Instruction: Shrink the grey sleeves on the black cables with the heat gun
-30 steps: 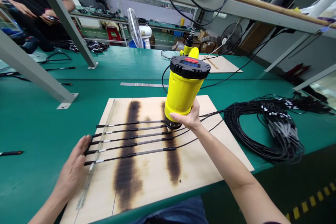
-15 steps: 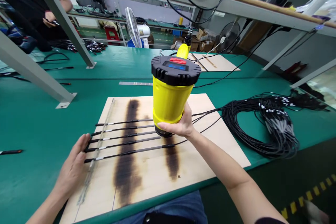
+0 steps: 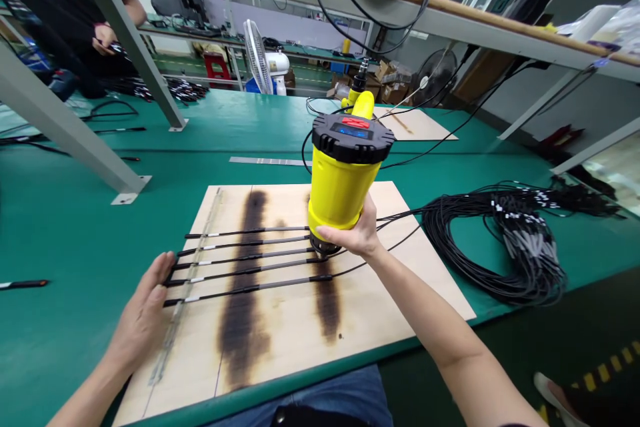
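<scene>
I have my right hand [image 3: 355,235] wrapped around the lower body of the yellow heat gun [image 3: 343,183], its nozzle pointing down at the wooden board [image 3: 400,280], just above the five black cables [image 3: 250,260] laid side by side across the board's scorched stripes. My left hand [image 3: 143,317] lies flat with fingers spread at the board's left edge, fingertips touching the cable ends. A large cable coil [image 3: 505,247] sits right of the board.
</scene>
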`<state>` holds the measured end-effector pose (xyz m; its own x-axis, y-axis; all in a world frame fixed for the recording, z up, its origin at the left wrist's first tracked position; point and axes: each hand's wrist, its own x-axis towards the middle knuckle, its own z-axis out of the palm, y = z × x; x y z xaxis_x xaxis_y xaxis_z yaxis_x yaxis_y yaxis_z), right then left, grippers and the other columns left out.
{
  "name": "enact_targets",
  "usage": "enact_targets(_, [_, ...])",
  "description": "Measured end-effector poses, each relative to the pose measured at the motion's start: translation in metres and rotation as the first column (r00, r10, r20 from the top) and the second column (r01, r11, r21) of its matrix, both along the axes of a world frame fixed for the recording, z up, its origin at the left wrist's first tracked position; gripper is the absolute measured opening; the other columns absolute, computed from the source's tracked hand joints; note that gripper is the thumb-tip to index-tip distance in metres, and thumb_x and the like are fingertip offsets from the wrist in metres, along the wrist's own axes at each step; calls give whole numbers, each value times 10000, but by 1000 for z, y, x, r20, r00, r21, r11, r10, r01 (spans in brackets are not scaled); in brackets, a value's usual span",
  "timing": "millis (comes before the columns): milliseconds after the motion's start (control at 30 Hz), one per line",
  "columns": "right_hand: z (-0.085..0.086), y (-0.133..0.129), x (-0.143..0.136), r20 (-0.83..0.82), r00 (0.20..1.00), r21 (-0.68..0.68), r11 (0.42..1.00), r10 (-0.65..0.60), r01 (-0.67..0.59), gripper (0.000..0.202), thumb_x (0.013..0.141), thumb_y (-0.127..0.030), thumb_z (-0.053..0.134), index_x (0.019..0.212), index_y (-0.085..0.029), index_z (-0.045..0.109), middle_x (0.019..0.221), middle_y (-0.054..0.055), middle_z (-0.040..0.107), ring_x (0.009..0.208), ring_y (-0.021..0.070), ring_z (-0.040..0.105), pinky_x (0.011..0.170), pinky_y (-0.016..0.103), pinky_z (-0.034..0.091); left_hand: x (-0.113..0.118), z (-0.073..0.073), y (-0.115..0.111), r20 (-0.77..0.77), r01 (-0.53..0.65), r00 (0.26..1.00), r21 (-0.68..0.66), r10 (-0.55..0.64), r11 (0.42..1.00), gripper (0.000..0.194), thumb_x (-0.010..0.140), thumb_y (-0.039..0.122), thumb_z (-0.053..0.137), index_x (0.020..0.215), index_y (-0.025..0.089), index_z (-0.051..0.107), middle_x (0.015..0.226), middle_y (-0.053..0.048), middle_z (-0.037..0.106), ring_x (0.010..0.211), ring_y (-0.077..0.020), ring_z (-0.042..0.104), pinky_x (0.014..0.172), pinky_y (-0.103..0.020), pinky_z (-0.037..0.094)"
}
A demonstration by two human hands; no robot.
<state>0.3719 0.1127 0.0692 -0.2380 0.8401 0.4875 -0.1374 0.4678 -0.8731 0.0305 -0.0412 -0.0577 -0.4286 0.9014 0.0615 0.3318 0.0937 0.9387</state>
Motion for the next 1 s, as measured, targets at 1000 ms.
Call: enact_targets(1000, [-3, 6, 10, -65, 997, 15, 999, -48, 49, 692, 508, -380, 854, 1044, -234, 441, 991, 57, 628, 877, 249, 650, 772, 412, 560, 3, 4, 2, -105, -19, 994, -52, 13, 998, 802, 819, 675, 407, 1460, 211, 279, 1504, -81, 335, 1373, -282, 307, 1169, -424, 182])
